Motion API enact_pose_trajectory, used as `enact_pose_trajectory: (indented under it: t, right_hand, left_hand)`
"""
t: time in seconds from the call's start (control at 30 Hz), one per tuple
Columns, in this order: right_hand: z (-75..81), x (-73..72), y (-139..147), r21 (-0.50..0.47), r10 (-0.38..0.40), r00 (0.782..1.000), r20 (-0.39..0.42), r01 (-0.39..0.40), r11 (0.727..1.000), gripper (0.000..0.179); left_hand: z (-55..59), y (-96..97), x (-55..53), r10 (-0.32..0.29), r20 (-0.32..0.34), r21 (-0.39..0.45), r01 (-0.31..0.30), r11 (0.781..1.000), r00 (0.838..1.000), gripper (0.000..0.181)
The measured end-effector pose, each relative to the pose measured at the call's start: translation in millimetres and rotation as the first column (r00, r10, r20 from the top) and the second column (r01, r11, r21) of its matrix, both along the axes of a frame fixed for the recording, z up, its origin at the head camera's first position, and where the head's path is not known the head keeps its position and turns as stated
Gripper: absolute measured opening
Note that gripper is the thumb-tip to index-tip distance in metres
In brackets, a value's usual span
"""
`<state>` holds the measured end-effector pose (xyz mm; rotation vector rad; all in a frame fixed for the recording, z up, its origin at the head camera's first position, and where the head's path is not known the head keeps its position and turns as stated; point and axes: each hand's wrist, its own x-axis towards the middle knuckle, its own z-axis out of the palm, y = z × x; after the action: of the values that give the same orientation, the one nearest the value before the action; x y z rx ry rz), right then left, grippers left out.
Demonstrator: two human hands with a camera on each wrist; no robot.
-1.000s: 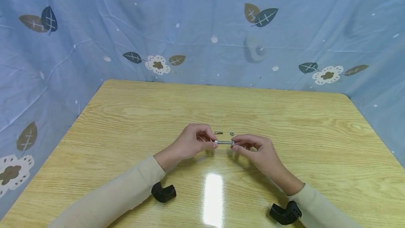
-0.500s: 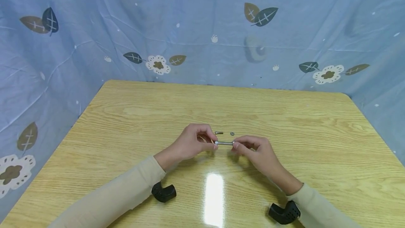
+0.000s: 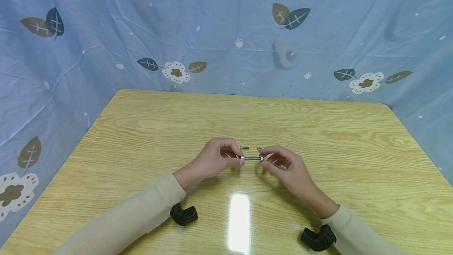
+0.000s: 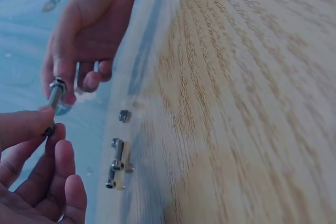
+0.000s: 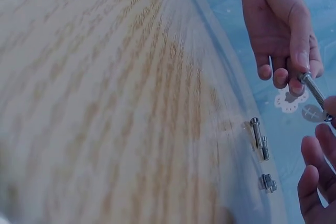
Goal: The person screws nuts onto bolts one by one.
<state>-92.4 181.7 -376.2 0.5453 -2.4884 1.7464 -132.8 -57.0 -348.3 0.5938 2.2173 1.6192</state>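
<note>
A long metal bolt (image 3: 252, 158) is held level over the wooden table. My left hand (image 3: 219, 158) pinches its head end between thumb and index finger. At the other end of the shank sits a hex nut (image 3: 262, 159), with the curled thumb and index fingertips of my right hand (image 3: 288, 166) on either side of it. In the left wrist view the nut (image 4: 58, 84) shows at the right fingertips, and the left thumb covers part of the bolt. Just beyond the held bolt, a smaller bolt (image 3: 244, 148) and a loose nut (image 3: 259, 148) lie on the tabletop.
The wood-grain table (image 3: 159, 129) ends at a blue patterned cloth (image 3: 226, 30) hung behind it. Black curved devices sit at the left wrist (image 3: 183, 215) and right wrist (image 3: 319, 239). A bright light reflection (image 3: 238, 223) shows near the front.
The right index finger has lifted slightly and spread from the thumb, so the nut shows more. The bolt's right end shifts a touch rightward; the left hand stays nearly still.
</note>
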Motion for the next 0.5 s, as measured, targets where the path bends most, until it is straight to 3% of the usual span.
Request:
enact_pose_trajectory:
  t: [0.17, 0.5]
  right_hand:
    - [-1.7, -1.1, -2.6, -0.010, 0.014, 0.997, -0.077, -0.015, 1.000, 0.023]
    - [-2.0, -0.5, -7.0, -0.037, -0.017, 0.994, -0.105, 0.013, 0.999, 0.017]
  left_hand:
    - [0.9, -1.3, 0.5, 0.003, 0.004, 0.011, -0.003, 1.000, 1.000, 0.009]
    - [0.3, -1.6, 0.8, -0.012, 0.016, -0.005, 0.012, 1.000, 1.000, 0.020]
